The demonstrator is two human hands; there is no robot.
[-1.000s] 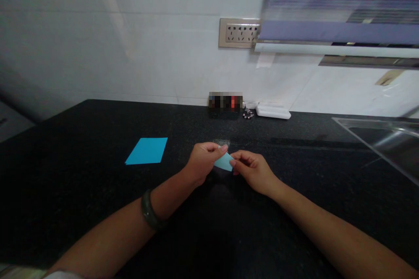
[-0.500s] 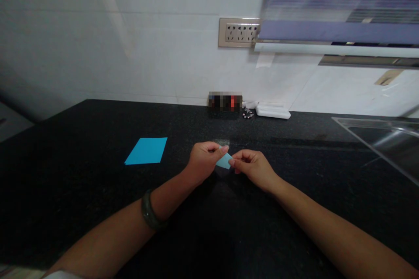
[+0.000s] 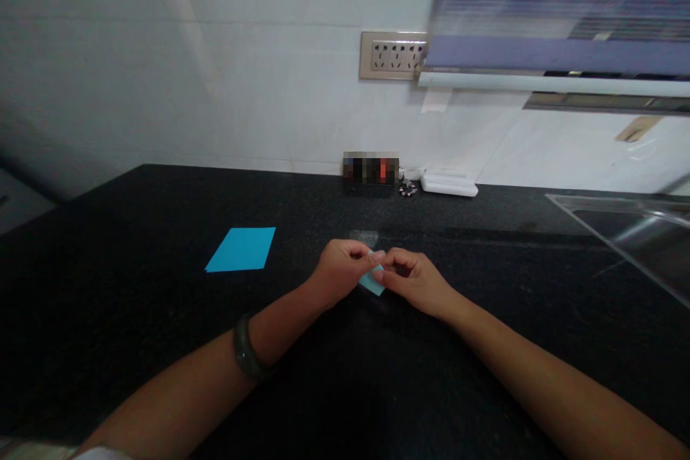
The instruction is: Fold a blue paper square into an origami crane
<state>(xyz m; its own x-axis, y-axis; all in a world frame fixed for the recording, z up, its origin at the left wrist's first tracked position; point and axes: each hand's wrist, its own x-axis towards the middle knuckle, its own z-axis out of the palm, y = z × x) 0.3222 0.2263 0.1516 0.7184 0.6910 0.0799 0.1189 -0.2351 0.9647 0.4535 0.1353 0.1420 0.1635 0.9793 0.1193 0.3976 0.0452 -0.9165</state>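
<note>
Between my two hands is a small piece of light blue paper point(image 3: 371, 284), partly covered by my fingers. My left hand point(image 3: 345, 269) is closed on its left side, thumb laid over the top. From the right, my right hand point(image 3: 412, 279) pinches the same paper between thumb and fingers. The thumbs nearly meet at its upper edge. Whether the paper is folded I cannot tell, since the fingers hide much of it. Off to the left, bright blue square paper point(image 3: 242, 249), seemingly more than one sheet, lies flat on the black countertop point(image 3: 134, 316).
Against the tiled wall stand a blurred-out box point(image 3: 371, 169), a small beaded item point(image 3: 408, 187) and a white flat object point(image 3: 449, 185). A sink point(image 3: 647, 230) is set into the right side. A socket panel point(image 3: 393, 55) and purple blind point(image 3: 560, 14) are above.
Both hands have shifted slightly downward with the light blue paper, and my left thumb has moved right. The fingertips are closer together now. The bright blue paper has stayed in place.
</note>
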